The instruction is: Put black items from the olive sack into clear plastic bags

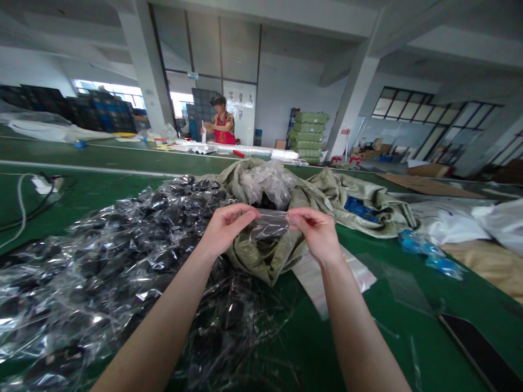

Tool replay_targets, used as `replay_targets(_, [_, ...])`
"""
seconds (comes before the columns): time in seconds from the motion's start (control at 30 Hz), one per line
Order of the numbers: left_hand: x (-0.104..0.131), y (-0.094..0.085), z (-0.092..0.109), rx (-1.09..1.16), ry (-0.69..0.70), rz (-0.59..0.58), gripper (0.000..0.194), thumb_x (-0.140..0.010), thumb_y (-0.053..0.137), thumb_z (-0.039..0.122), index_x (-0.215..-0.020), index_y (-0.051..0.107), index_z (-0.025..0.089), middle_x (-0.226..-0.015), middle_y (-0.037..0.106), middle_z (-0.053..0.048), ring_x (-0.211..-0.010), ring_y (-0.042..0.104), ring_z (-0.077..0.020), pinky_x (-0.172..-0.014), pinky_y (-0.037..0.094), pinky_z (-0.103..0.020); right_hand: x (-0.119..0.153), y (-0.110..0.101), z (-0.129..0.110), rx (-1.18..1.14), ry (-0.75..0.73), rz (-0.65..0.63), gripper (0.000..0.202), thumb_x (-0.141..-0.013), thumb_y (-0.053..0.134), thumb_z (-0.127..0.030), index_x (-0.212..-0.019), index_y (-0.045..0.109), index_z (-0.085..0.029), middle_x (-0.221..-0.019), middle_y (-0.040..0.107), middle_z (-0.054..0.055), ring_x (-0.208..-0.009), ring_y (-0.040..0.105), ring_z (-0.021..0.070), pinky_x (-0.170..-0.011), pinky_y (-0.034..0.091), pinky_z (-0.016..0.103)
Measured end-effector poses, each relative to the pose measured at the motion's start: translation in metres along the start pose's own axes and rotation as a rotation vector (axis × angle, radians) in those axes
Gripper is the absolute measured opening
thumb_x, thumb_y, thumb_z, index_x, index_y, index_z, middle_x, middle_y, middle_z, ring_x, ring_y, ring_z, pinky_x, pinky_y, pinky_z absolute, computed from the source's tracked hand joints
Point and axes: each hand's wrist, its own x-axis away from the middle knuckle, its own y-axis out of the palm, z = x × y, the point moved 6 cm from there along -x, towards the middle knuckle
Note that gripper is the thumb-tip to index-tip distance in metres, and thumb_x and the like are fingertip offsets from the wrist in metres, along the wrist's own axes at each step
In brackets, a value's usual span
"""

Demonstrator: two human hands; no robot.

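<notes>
Between my two hands a clear plastic bag (pixel 270 224) is stretched, with something dark showing through its lower part. My left hand (pixel 229 227) pinches its left end between thumb and fingers. At the other end, my right hand (pixel 314 228) grips the bag the same way. Just behind and below lies an open olive woven sack (pixel 269 261) with a crumpled translucent liner (pixel 267 182) at its mouth. A big heap of dark items in clear wrappers (pixel 134 245) spreads over the green table (pixel 302 332) to the left.
A second sack (pixel 363 209) holds blue items. Blue wrapped pieces (pixel 433 255), flat clear bags (pixel 408 286) and a phone (pixel 482 348) lie at the right. White cables (pixel 24 204) are at the left. Beyond the table stands a person in a red apron (pixel 224 130).
</notes>
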Motion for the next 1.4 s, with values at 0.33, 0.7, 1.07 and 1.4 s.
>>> replay_targets(0.33, [0.005,0.026,-0.006,0.140,-0.139,-0.150,0.033,-0.074,0.074,0.037,-0.095,0.060,0.017,-0.083,0.067,-0.001,-0.062,0.057,-0.0096,-0.055,0.044,-0.019,0.000,-0.009,-0.007,-0.007,-0.050,0.055,0.011,-0.072,0.077,-0.033,-0.080,0.077,-0.024,-0.077,0.074,0.000,-0.072,0.070,0.0168,-0.065,0.062,0.030])
replay_targets(0.7, [0.005,0.030,-0.018,0.158,-0.230,-0.144,0.031,-0.078,0.069,0.045,-0.071,0.057,0.017,-0.047,0.031,0.010,-0.039,0.024,-0.0037,-0.040,0.014,-0.019,-0.005,-0.010,0.005,-0.203,0.081,0.053,0.031,-0.062,0.085,-0.036,-0.090,0.076,-0.025,-0.081,0.076,0.001,-0.076,0.071,0.0177,-0.070,0.062,0.033])
replay_targets(1.07, [0.001,0.020,-0.021,0.307,-0.198,-0.004,0.033,-0.076,0.074,0.040,-0.068,0.052,0.017,-0.047,0.028,0.011,-0.037,0.021,-0.0021,-0.038,0.012,-0.017,0.002,0.006,0.001,-0.113,0.170,-0.127,0.021,-0.065,0.082,-0.037,-0.077,0.076,-0.021,-0.079,0.073,0.001,-0.073,0.066,0.0144,-0.072,0.059,0.031])
replay_targets(1.4, [0.003,0.024,-0.025,0.386,-0.247,-0.077,0.032,-0.073,0.076,0.043,-0.072,0.059,0.016,-0.046,0.031,0.010,-0.038,0.021,-0.0012,-0.038,0.013,-0.016,0.001,0.009,0.005,-0.147,0.131,-0.144,0.025,-0.072,0.077,-0.044,-0.077,0.069,-0.020,-0.074,0.068,0.000,-0.069,0.063,0.0135,-0.071,0.058,0.029])
